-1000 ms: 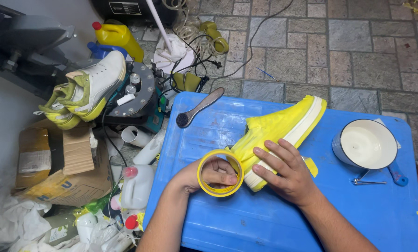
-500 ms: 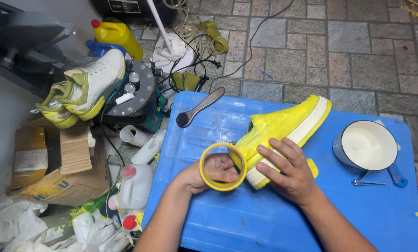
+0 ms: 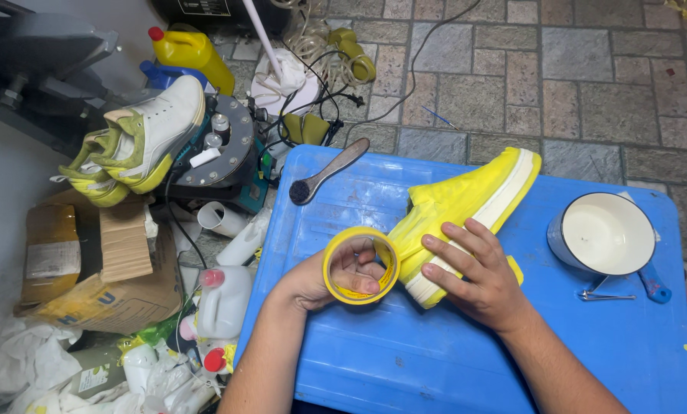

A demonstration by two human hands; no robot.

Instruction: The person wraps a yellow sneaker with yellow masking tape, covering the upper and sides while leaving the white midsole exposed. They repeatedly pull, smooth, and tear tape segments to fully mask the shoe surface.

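Note:
A shoe [image 3: 466, 203] wrapped in yellow tape lies on its side on a blue plastic table [image 3: 435, 360], its white sole edge facing me. My right hand [image 3: 474, 272] presses flat on the shoe's toe end. My left hand [image 3: 324, 280] grips a roll of yellow tape [image 3: 360, 265], fingers through its core, right beside the toe.
A small brush [image 3: 328, 170] lies at the table's back left. A white-lined pot with a blue handle [image 3: 604, 234] stands at the right. On the floor to the left are a white and green shoe [image 3: 140, 138], a yellow bottle [image 3: 190, 50], boxes [image 3: 90, 261] and plastic jugs [image 3: 221, 303].
The tape roll and my left hand have stayed against the shoe's toe, turning slightly. My right hand has kept its place on the shoe.

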